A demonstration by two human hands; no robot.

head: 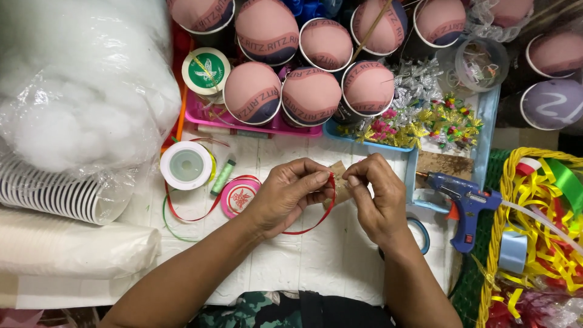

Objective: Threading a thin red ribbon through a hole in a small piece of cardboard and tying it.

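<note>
Head view: one thin red ribbon (313, 226) runs between my hands, looping below them and trailing off to my left toward a flat red spool (239, 197). My left hand (290, 193) is nearly closed, thumb and forefinger pinched on the ribbon's end. My right hand (376, 197) is closed the same narrow way, fingertips pinching the ribbon just beside the left ones, with one small brown card piece (339, 182) held behind them. Both hands hover over the white work surface (316, 258).

Left of the left hand: two spools in all, the red one and a white spool (186, 165), with one green thread reel (223, 177) between them. Farther left, one big bag of white stuffing (79, 85) and one sleeve of stacked cups (54, 194).

Beyond my hands: at least eleven cups capped with pink padded domes (311, 96), some cut off by the frame edge.

Right of the right hand: one blue glue gun (463, 203), then one yellow basket (493, 243) of ribbons. Under my right wrist, one blue tape roll (420, 234).
</note>
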